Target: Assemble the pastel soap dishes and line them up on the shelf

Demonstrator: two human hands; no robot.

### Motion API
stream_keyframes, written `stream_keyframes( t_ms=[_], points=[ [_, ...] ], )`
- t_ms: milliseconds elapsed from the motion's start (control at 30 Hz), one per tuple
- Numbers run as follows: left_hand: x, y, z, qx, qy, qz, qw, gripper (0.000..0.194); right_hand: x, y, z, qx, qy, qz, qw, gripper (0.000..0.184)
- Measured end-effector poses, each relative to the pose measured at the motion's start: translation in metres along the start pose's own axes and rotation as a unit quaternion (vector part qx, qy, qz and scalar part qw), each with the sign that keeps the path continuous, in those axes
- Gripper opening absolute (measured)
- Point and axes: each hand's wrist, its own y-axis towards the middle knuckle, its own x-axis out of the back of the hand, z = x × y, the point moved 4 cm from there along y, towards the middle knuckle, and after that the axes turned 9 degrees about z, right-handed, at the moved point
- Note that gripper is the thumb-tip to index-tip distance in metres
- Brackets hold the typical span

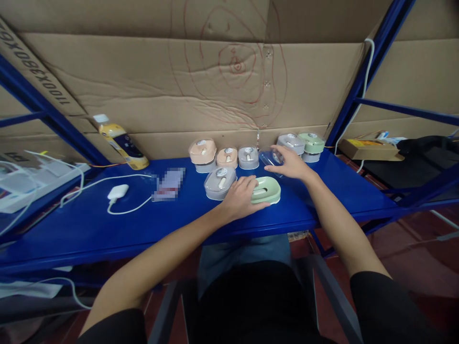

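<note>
On the blue shelf, oval plastic soap dishes stand in peach, grey and green. My left hand [239,198] wraps over a pale green soap dish [267,189], its thumb along the near side, and touches a grey soap dish [218,183]. My right hand [289,163] holds a clear plastic piece [270,161] at its fingertips. Behind them stand a peach dish on a grey base [202,152], a peach dish [227,157] and a grey dish [248,157]. A grey dish [290,143] and a green dish on a grey base [311,146] stand behind my right hand.
A yellow-labelled plastic bottle [121,145] leans at the back left. A white corded mouse [117,192] and a blurred rectangular item [168,184] lie on the blue steel shelf [89,224]. Cardboard sheets [143,76] line the back, and a small carton [369,149] sits right.
</note>
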Motion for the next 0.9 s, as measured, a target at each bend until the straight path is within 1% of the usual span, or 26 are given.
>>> stream_keyframes(
  t_ms=[100,167,233,300,333,433,567,633,733,900],
  points=[
    [-0.002,0.001,0.000,0.013,-0.019,0.017,1.000,0.068,-0.003,-0.001,0.007,0.023,0.014,-0.005,1.000,0.090],
    [-0.003,0.001,0.002,0.031,-0.050,0.025,0.998,0.080,-0.002,-0.002,0.014,0.046,0.019,0.002,0.999,0.090],
    [-0.004,0.001,0.007,0.050,-0.105,0.022,0.993,0.098,-0.001,-0.005,0.022,0.084,0.021,0.030,0.996,0.090],
    [-0.004,-0.001,0.015,0.064,-0.166,0.016,0.984,0.116,0.000,-0.009,0.031,0.122,0.029,0.079,0.989,0.089],
    [-0.004,-0.001,0.019,0.065,-0.193,0.013,0.979,0.121,0.000,-0.011,0.035,0.138,0.037,0.105,0.984,0.088],
    [-0.006,-0.003,0.030,0.055,-0.256,0.005,0.965,0.127,-0.002,-0.016,0.048,0.181,0.062,0.160,0.968,0.085],
    [-0.010,-0.001,0.040,0.074,-0.311,-0.008,0.948,0.143,-0.014,-0.020,0.064,0.242,0.077,0.195,0.947,0.084],
    [-0.012,0.001,0.042,0.084,-0.324,-0.007,0.942,0.148,-0.021,-0.020,0.068,0.249,0.067,0.194,0.946,0.085],
    [-0.014,0.002,0.043,0.086,-0.328,-0.010,0.941,0.147,-0.029,-0.019,0.070,0.246,0.047,0.191,0.949,0.086],
    [-0.014,0.002,0.043,0.091,-0.309,-0.011,0.947,0.147,-0.033,-0.019,0.069,0.240,0.040,0.210,0.947,0.089]
  ],
)
